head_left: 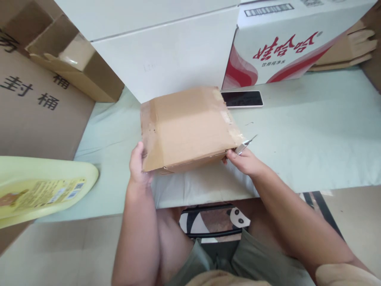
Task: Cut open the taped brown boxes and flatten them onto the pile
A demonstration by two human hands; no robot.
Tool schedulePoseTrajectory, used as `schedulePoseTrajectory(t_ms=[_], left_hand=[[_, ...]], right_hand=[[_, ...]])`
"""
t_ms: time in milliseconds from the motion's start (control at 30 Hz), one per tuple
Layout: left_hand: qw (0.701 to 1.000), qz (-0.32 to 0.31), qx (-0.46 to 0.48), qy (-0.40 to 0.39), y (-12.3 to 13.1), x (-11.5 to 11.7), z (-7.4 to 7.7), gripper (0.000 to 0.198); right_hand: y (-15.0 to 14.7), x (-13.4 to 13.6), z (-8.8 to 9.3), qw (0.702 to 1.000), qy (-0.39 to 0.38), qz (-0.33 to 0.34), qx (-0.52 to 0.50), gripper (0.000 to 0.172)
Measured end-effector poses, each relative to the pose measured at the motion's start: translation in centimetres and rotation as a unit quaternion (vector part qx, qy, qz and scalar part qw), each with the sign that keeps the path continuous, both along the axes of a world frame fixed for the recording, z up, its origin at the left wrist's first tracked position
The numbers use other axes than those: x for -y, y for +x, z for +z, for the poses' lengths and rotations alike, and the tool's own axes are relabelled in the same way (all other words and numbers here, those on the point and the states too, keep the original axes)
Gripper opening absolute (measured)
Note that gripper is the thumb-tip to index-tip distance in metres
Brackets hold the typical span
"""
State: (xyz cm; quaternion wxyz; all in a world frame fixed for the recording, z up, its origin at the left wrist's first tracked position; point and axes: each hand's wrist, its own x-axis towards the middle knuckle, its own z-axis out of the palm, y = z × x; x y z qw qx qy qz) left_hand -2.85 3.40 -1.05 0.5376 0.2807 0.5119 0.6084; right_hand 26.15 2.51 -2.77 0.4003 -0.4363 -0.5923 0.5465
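Note:
A brown cardboard box (190,123), its ends covered with clear tape, is held tilted above the cloth-covered surface. My left hand (138,163) is closed on its near left corner, the thumb along the side and the other fingers mostly hidden underneath. My right hand (242,159) grips the near right corner. That same hand also keeps hold of a box cutter (243,147), whose thin blade is out and points up to the right, away from the carton. Loose tape sticks out along the right edge of the box.
A phone (245,99) lies behind the box's right side. White cartons (169,51) and a red-and-white carton (276,47) stand at the back. At left are brown boxes (35,107) and a yellow bottle (44,188). The pale green cloth (309,131) ends near my knees.

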Motion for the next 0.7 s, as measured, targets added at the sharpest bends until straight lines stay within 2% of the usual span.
schedulePoseTrajectory(t_ms=[100, 167, 300, 500, 600, 700], left_hand=[[1.000, -0.009, 0.007, 0.017, 0.5, 0.2, 0.4, 0.057], [1.000, -0.010, 0.002, 0.013, 0.5, 0.1, 0.3, 0.058], [1.000, 0.005, -0.017, 0.001, 0.4, -0.5, -0.7, 0.057], [0.991, 0.109, -0.063, -0.050, 0.5, -0.9, -1.4, 0.042], [0.992, 0.092, -0.049, -0.072, 0.3, -0.7, -1.3, 0.041], [0.993, 0.036, -0.046, -0.099, -0.3, -0.3, -1.3, 0.035]], right_hand=[[0.0, -0.2, -0.1, 1.000, -0.010, 0.016, -0.002, 0.076], [0.0, -0.5, -0.4, 1.000, -0.012, -0.008, 0.000, 0.075], [-0.1, -1.0, -0.7, 0.995, -0.015, -0.097, 0.001, 0.072], [0.3, -1.0, 0.5, 0.966, 0.022, -0.236, 0.106, 0.062], [0.6, -1.0, 0.5, 0.959, 0.018, -0.264, 0.097, 0.065], [0.7, -1.1, 0.1, 0.955, -0.039, -0.294, 0.023, 0.067]])
